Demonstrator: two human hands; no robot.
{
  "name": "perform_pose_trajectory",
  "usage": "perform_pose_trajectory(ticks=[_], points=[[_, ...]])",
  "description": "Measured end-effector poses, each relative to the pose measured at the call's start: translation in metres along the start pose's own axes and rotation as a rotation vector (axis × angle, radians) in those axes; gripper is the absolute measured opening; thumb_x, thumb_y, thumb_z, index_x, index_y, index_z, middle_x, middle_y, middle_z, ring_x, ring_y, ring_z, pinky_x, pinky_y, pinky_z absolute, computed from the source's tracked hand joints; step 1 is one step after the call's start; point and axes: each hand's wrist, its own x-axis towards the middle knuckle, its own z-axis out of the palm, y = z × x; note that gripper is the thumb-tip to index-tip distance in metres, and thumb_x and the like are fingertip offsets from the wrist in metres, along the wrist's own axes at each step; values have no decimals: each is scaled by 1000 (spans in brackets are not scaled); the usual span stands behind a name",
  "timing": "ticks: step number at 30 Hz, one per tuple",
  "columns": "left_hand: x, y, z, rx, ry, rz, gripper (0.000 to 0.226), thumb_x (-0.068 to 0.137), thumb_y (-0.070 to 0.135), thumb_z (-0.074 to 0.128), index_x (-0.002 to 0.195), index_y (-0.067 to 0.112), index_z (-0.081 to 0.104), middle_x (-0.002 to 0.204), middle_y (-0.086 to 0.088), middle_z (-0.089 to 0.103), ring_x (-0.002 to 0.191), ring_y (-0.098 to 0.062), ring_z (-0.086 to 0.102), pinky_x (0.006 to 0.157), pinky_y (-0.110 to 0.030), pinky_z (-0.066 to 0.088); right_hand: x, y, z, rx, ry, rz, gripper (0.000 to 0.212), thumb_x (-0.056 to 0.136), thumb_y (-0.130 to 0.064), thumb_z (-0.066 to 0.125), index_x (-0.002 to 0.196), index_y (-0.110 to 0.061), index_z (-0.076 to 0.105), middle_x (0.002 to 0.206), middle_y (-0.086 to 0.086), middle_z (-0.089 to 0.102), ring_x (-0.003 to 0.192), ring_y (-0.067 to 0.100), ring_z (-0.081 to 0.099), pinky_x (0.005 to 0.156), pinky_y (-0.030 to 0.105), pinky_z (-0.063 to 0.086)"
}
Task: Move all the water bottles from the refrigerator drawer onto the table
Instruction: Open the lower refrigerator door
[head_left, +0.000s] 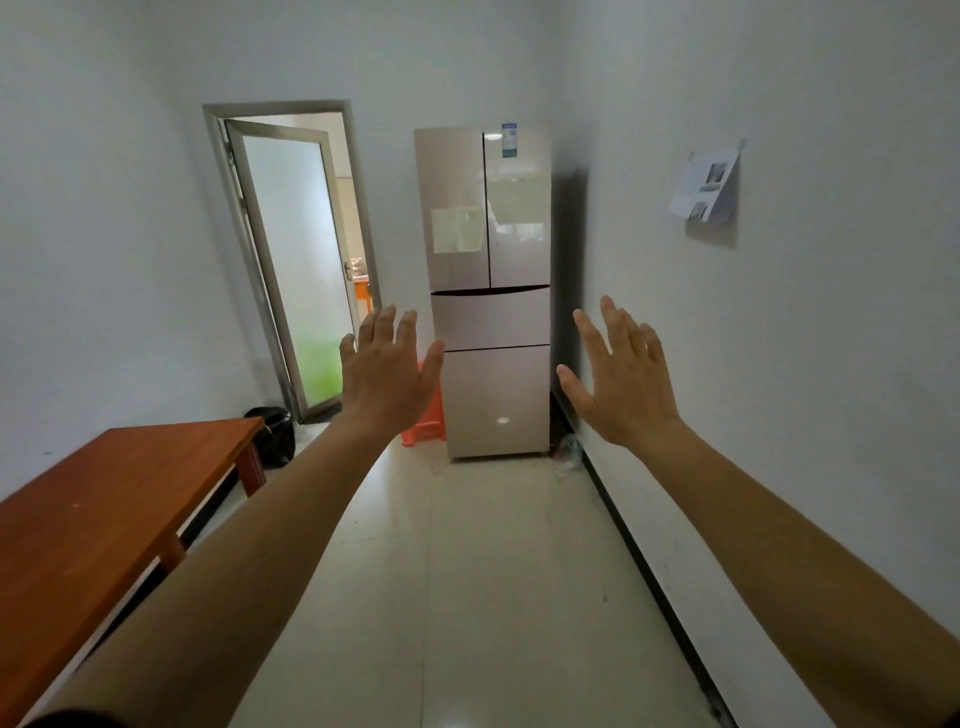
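Head view: both arms stretched forward, left hand (387, 364) and right hand (621, 371) at frame centre, fingers (613, 322) spread wide, holding nothing. Refrigerator (491, 291) stands against the far wall, centre of frame, well away from the hands; upper doors and both lower drawers (491, 318) shut. Wooden worktop (98, 499) at lower left, visible part bare. Judged progress: nothing done, no bottle out yet; left to do are the approach, opening a drawer, and every transfer. Hidden: water bottles not visible, presumably inside a closed drawer, which one can't tell. Worktop cut off by left edge. Orange stool (423, 415) beside refrigerator partly blocked by left hand.
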Motion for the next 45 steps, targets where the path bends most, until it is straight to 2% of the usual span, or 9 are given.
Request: perform_pose_trajectory(ticks=[7, 15, 23, 33, 38, 45], points=[[90, -7, 96, 52, -51, 10, 63, 100, 55, 29, 150, 17, 35, 158, -13, 31, 148, -31, 24, 115, -55, 24, 103, 55, 105, 98, -93, 173, 75, 98, -56, 38, 157, -16, 18, 164, 17, 14, 149, 33, 20, 120, 51, 18], [202, -87, 225, 74, -63, -42, 66, 100, 56, 26, 150, 15, 35, 158, -15, 30, 147, -33, 25, 115, -57, 25, 222, 18, 270, 124, -142, 16, 76, 94, -59, 41, 156, -20, 19, 163, 16, 17, 148, 33, 22, 119, 52, 22], [342, -157, 352, 48, -152, -39, 68, 99, 58, 24, 154, 17, 27, 163, -12, 20, 151, -30, 13, 118, -56, 15, 352, -5, 410, 77, -231, -70, 76, 96, -60, 34, 159, -22, 13, 165, 15, 10, 151, 31, 14, 121, 52, 14], [503, -165, 550, 30, -254, 16, 67, 100, 59, 21, 155, 20, 21, 164, -8, 15, 152, -27, 10, 120, -51, 10, 497, 81, 586, 7, -225, 3, 78, 95, -62, 32, 158, -19, 17, 162, 19, 18, 149, 33, 22, 119, 51, 19], [598, -164, 656, 35, -331, -68, 67, 101, 58, 21, 155, 19, 21, 164, -8, 15, 152, -27, 10, 120, -52, 12, 577, 132, 696, 34, -281, 68, 77, 97, -60, 34, 159, -19, 13, 164, 19, 13, 150, 32, 18, 120, 49, 17], [718, -183, 745, -8, -372, -145, 68, 101, 58, 24, 155, 17, 21, 164, -9, 15, 152, -26, 11, 120, -52, 17, 713, 170, 805, 107, -333, 127, 77, 98, -58, 38, 159, -19, 10, 164, 17, 11, 151, 31, 14, 122, 49, 18]])
